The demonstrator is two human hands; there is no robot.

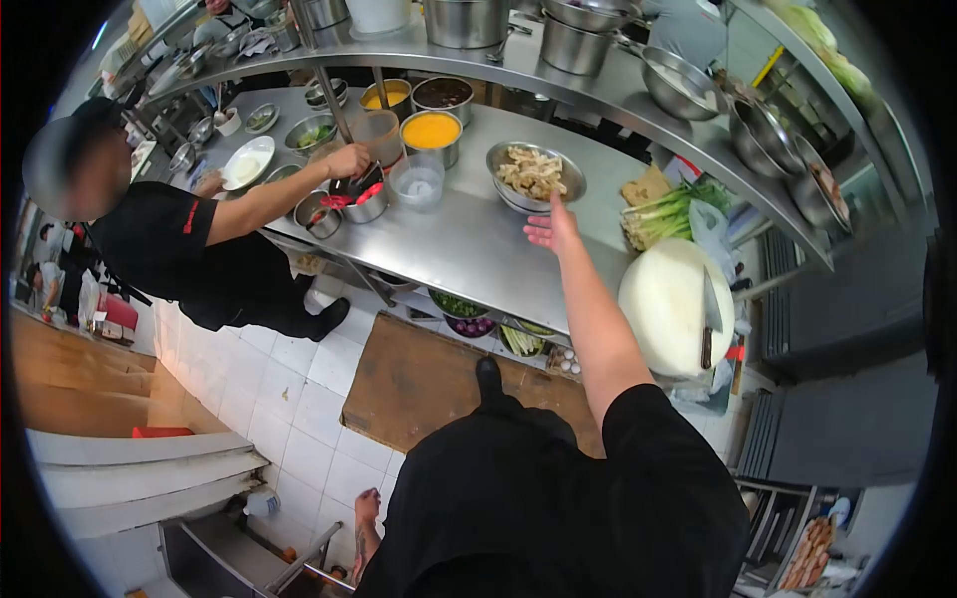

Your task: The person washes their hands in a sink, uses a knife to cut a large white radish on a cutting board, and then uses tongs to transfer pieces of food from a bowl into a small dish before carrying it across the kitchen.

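My right hand (551, 230) reaches out over the steel counter (478, 237), fingers stretched and spread, with nothing in it. Its thumb side overlaps the near rim of a metal bowl (575, 179). Pale, torn-looking food pieces (531, 171) are heaped in that bowl, which appears stacked on another. Down beside my body, my left hand (368, 506) hangs low with its fingers curled in, and no object shows in it.
At the left a co-worker (189, 229) handles red-handled utensils over metal pots. A clear plastic tub (418, 183) and a pot of orange liquid (432, 131) stand mid-counter. Right, a knife (711, 309) lies on a round white board (663, 309) near green onions (663, 217). Overhead runs a shelf (598, 90).
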